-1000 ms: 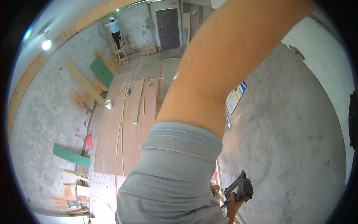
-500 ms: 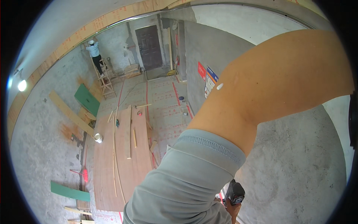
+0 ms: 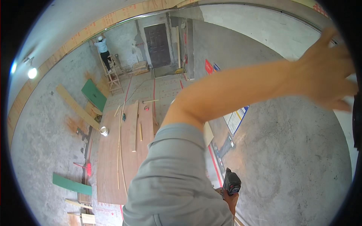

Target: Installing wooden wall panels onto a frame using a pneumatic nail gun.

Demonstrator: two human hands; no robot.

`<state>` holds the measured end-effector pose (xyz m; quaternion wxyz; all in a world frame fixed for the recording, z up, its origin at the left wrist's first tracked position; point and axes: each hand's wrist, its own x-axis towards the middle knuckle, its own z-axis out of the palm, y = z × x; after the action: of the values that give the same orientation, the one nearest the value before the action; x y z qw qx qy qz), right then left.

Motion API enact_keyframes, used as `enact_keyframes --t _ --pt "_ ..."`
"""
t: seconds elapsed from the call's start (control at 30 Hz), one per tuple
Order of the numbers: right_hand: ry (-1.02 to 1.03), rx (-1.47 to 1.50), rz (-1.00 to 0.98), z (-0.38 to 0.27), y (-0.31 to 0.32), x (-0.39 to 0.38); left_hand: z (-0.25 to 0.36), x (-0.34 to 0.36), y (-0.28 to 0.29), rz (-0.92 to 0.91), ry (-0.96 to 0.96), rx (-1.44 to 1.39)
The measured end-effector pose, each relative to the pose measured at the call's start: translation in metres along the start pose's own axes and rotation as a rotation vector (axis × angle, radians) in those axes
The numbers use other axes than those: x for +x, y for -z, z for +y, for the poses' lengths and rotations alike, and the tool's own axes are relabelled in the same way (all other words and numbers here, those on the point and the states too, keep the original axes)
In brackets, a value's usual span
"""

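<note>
My left arm, in a grey sleeve, rises from the lower middle and bends right. My left hand [image 3: 324,73], slightly blurred, has its fingers spread at the upper right, over the metal rail [image 3: 283,14] along the ceiling edge and the pale band of wall below it; whether it touches them I cannot tell. Low behind my sleeve, my right hand [image 3: 230,201] grips a black nail gun [image 3: 232,182], partly hidden by the sleeve.
A co-worker [image 3: 102,49] stands on a wooden ladder [image 3: 115,81] by the back wall, left of a dark door [image 3: 157,45]. Below lie plywood sheets [image 3: 107,158] with thin strips and a white bucket [image 3: 104,131]. Green boards [image 3: 71,184] are along the left wall.
My left hand has come into view at the upper right as the forearm lowered and stretched sideways. The room shifted in view as my head moved. The nail gun remains low in my right hand.
</note>
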<state>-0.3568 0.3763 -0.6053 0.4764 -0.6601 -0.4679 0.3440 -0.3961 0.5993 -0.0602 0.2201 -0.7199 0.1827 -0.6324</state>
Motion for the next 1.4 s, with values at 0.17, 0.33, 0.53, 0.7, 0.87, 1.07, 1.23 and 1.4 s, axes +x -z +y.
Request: enact_keyframes --t 0.17,0.33,0.53,0.7,0.87,1.07,1.23,1.4 --pt "0.017 -0.029 -0.052 0.009 0.0 0.001 0.099 -0.243 0.093 -0.364 0.506 -0.022" --pt "-0.001 -0.031 -0.097 0.018 -0.017 0.018 0.266 -0.505 0.28 -1.217 1.458 0.079" --pt "0.054 -0.183 0.009 0.059 -0.08 0.076 0.524 -0.636 0.548 -2.022 2.621 -0.241" --pt "0.316 -0.098 0.49 0.015 -0.133 0.164 0.415 -0.669 0.53 -1.952 2.548 -0.58" --pt "0.719 -0.946 0.466 -0.102 -0.14 0.264 0.216 -0.798 0.513 -1.444 2.135 -0.093" --pt "1.023 -0.26 0.552 -0.255 -0.131 0.293 0.066 -0.788 0.448 -0.54 2.433 -0.102" --pt "0.996 0.237 0.573 -0.283 -0.118 0.253 0.121 -0.782 0.404 -0.281 2.817 -0.545" --pt "0.71 0.832 0.652 -0.269 -0.059 0.202 0.143 -0.697 0.302 -0.55 2.885 -1.12"
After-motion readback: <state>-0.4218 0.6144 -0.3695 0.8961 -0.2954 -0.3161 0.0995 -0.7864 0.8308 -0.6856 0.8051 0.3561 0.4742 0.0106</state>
